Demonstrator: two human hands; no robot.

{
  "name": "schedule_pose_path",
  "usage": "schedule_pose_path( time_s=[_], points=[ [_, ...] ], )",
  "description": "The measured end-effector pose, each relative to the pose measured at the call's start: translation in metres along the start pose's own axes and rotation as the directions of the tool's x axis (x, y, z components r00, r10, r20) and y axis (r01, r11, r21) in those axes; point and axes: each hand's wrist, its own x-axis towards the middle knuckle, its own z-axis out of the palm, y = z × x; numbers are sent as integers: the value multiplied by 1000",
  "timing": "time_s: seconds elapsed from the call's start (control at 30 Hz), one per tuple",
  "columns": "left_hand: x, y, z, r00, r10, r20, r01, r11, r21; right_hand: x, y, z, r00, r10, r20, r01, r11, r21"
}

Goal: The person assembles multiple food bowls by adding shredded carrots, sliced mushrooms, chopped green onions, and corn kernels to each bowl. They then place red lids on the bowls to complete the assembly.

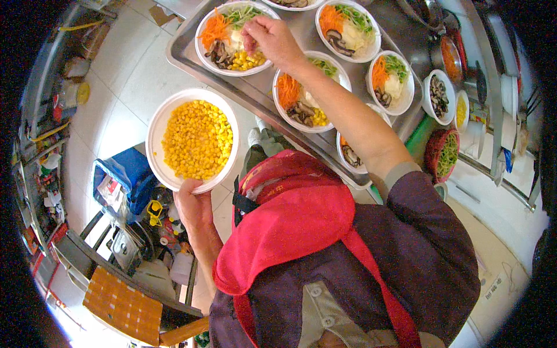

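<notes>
My left hand (195, 209) grips the near rim of a large white bowl (153, 142) of yellow corn kernels (198, 139), held out over the floor. Above a white serving bowl (203, 60) on the metal tray, my right hand (271, 42) has its fingers drawn together; what they hold, if anything, is hidden. That serving bowl contains shredded carrot (213, 32), green sprouts (239, 17), sliced mushrooms (220, 56), something pale in the middle and some corn (246, 60). Right beside it, partly under my right forearm, another serving bowl (278, 110) also has corn in it.
More filled bowls (349, 32) stand on the metal tray (246, 95). At the right are a bowl of mushrooms (439, 95), a red basket of greens (447, 155) and a metal bowl of carrot (450, 57). A blue bin (129, 180) is at the left, near an orange woven seat (123, 304).
</notes>
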Motion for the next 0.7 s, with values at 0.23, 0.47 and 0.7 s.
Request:
schedule_pose_path(
  time_s=[0.23,0.47,0.7],
  points=[
    [0,0,1,1000,9,-18,-9,999,48,-6,-4,-9,996,-48,74,48,999,-2],
    [2,4,0,999,-37,21,37,999,-20,-7,-7,-5,998,18,-64,-1,967,256],
    [0,9,1,999,-37,11,37,999,-13,-5,-8,-13,983,104,-154,-66,969,239]
  ],
)
